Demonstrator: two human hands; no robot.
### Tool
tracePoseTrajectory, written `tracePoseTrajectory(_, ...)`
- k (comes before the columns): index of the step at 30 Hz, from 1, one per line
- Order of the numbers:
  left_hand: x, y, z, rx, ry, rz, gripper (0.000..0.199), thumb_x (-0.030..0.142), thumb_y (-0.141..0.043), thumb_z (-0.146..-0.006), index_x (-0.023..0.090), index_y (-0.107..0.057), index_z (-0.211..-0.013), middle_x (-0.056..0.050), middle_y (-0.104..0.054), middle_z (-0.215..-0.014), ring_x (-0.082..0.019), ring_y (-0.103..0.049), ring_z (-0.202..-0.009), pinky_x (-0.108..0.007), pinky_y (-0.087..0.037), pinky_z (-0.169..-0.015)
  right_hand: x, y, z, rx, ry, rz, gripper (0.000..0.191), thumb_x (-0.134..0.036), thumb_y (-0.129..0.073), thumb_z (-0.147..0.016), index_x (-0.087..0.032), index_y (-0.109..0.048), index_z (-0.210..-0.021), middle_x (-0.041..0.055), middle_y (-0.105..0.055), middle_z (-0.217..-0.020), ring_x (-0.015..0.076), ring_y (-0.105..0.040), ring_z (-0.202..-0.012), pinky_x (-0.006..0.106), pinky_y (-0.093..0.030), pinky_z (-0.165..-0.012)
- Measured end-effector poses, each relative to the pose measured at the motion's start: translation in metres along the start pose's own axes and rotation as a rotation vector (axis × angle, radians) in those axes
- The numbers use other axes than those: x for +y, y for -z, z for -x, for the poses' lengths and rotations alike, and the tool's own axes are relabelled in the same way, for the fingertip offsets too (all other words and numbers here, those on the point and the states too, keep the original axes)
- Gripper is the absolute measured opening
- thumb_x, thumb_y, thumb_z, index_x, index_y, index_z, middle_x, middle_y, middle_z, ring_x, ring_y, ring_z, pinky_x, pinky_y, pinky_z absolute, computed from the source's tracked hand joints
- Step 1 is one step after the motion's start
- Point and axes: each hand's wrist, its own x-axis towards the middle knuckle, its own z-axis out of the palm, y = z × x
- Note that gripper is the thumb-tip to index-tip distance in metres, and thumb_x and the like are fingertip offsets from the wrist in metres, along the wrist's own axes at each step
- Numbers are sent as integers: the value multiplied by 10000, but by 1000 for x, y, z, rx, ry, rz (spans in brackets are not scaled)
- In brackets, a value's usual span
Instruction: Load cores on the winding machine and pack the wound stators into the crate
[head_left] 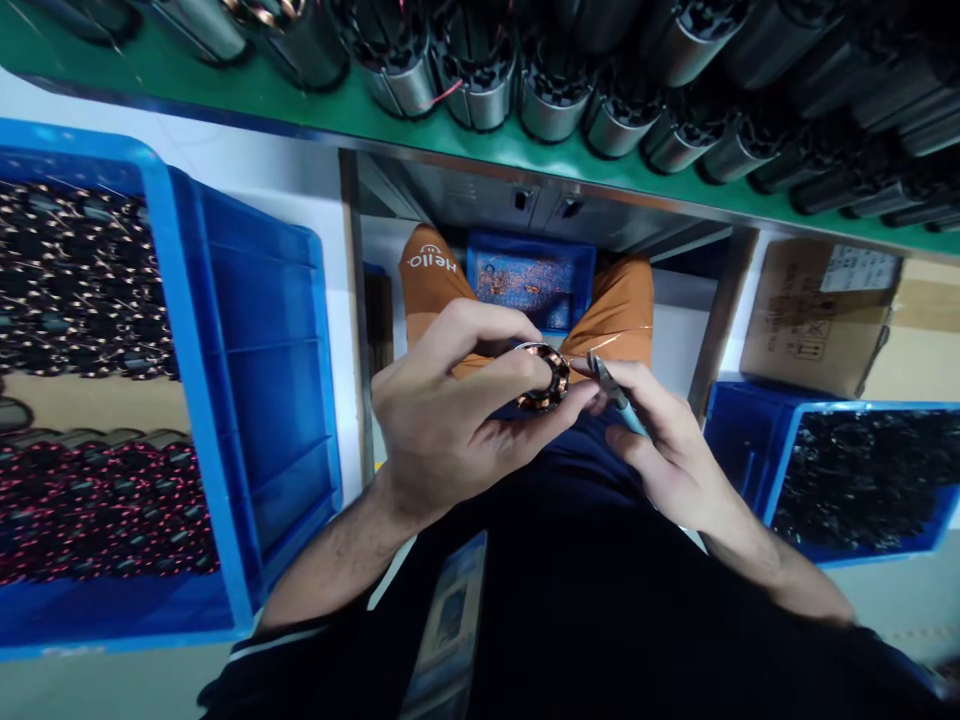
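Landmark: small blue plastic bin (pixel 525 243) between the knees, copper-coloured wire scraps (pixel 517 277) inside.

Ring-shaped black motor stator with copper windings (pixel 562 376) is in the air, wearer's side of the bin. Left hand (pixel 450 410) has its grip clenched around it, fingers over the ring and partly in the bore. Right hand (pixel 667 450) grasps the light-blue-handled metal pliers (pixel 619 396), tips just right of the ring, wearer's side of the bin. Can't tell if the tips touch wire.

Progress: looks mid-piece to me. Windings are on; fine wire seems to stick out by the plier tips, so lead work is probably left. Scraps suggest trimming done on others.

Left of the bin: big blue plastic crate (pixel 176 300), rows of wound parts; can't tell which are finished. Beyond the bin: green-topped counter (pixel 337 115) with dark-and-silver metal cylinders (pixel 555 105).
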Motion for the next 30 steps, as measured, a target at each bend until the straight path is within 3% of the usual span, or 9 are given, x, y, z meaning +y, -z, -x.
tracePoseTrajectory(6, -9, -4, 1, 71, -33, 60, 266, 380, -1006, -1027, 304, -756, -981, -19, -853, -1088, -188, -817, -884, -351, -679, -679, -1, -5, -8, 20, 52, 54, 703, -144, -645, -1086, -403, -723, -1735, 55, -835, -1398, 251, -816, -1099, 451, -704, -1128)
tracePoseTrajectory(9, -14, -6, 2, 85, -43, 63, 279, 409, -1032, -1012, 327, -767, -978, -22, -846, -1094, -212, -812, -879, -399, -660, -661, -2, -9, -12, 53, 85, 62, 726, -96, -632, -1068, -400, -750, -1717, 16, -818, -1199, 194, -763, -919, 380, -703, -1053)
tracePoseTrajectory(14, -20, -9, 5, 114, 8, 100, 289, 354, -1056, -981, 281, -778, -955, -31, -831, -1062, -186, -783, -871, -373, -622, -698, 2, -13, -23, 64, 39, 61, 610, -105, -650, -1025, -343, -860, -1545, -25, -733, -964, 162, -657, -760, 331, -676, -901)
tracePoseTrajectory(16, -24, -10, 6, 92, 94, 210, 310, 370, -1059, -977, 253, -775, -940, -42, -821, -1045, -187, -786, -910, -355, -627, -748, 8, -11, -31, 88, 25, 89, 552, -136, -637, -1029, -295, -871, -1503, -26, -700, -911, 161, -624, -729, 329, -646, -826)
tracePoseTrajectory(18, -28, -11, 7, 39, 263, 434, 320, 457, -1017, -1032, 249, -786, -956, -50, -811, -1049, -208, -796, -966, -362, -655, -808, 15, -7, -38, 127, 42, 160, 575, -149, -628, -1011, -262, -848, -1529, -15, -701, -929, 167, -615, -739, 335, -607, -770)
tracePoseTrajectory(21, -30, -15, 8, -22, 586, 825, 352, 583, -930, -1114, 260, -830, -1017, -45, -823, -1057, -228, -833, -1001, -400, -719, -937, 25, 4, -46, 201, 153, 344, 667, -183, -696, -955, -262, -806, -1608, 22, -689, -999, 209, -639, -842, 379, -604, -783)
tracePoseTrajectory(23, -26, -18, 6, -37, 743, 992, 386, 632, -956, -1088, 266, -854, -1019, -29, -836, -1022, -239, -859, -1015, -425, -736, -1029, 28, 11, -48, 274, 260, 478, 673, -220, -763, -960, -291, -805, -1628, 37, -652, -997, 239, -653, -901, 416, -624, -821)
tracePoseTrajectory(26, -15, -25, 0, -55, 851, 1136, 414, 646, -1018, -1026, 265, -863, -981, -16, -852, -999, -238, -863, -1015, -419, -738, -1055, 28, 17, -47, 350, 408, 617, 657, -290, -840, -1025, -376, -785, -1674, 51, -640, -1016, 253, -669, -923, 437, -628, -824)
tracePoseTrajectory(30, -2, -33, -9, -40, 888, 1211, 409, 601, -1060, -991, 257, -849, -926, 1, -846, -1011, -193, -814, -968, -371, -720, -1024, 22, 16, -46, 402, 483, 684, 750, -322, -868, -1072, -496, -692, -1779, 52, -645, -1031, 250, -678, -910, 435, -631, -807)
